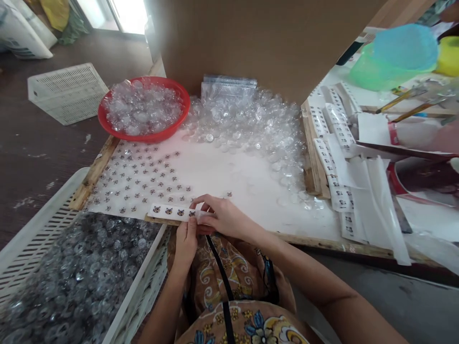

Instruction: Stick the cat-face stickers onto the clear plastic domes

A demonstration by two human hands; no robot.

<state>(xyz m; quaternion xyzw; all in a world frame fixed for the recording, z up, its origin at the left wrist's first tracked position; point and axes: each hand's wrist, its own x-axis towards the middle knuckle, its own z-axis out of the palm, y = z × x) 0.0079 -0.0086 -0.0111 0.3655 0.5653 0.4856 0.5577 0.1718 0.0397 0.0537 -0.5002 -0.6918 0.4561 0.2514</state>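
Observation:
A white strip of animal-face stickers (174, 212) lies along the front edge of the white worktable (215, 174). My left hand (186, 239) is closed on the strip near its right end, with a finger pressed by the last visible sticker. Reaching in from the right, my right hand (225, 217) has its fingers curled over that same end, pinching there. Its fingertips partly hide the strip. Left of and beyond the strip, clear plastic pieces with animal-face stickers (143, 172) are spread in loose rows. One more sticker-marked piece (229, 194) sits just past my right hand.
A red basin (154, 138) and a heap (247, 117) hold clear plastic pieces. A white crate (77, 179) of similar pieces stands at lower left. Sticker strips (332, 172) lie beyond a wooden edge (313, 157) on the right. A cardboard panel (251, 43) rises behind.

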